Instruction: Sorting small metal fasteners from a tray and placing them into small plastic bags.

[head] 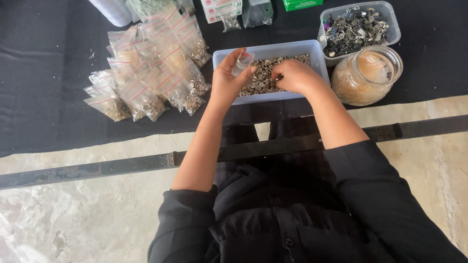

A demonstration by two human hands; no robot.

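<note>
My left hand (229, 78) holds a small clear plastic bag (242, 62) upright over the near left part of a clear plastic tub (317, 57). The tub is filled with small round metal pieces (265, 73). My right hand (295, 77) reaches into the tub from the right, fingers curled down on the metal pieces; what it pinches is hidden. Both forearms are bare, with black sleeves pushed up.
A heap of small filled zip bags (156, 73) lies left of the tub on the black cloth (44, 97). At right stand a glass jar (368, 75) and a second tub of metal parts (358, 29). A dark metal bar (122, 165) crosses the stone floor.
</note>
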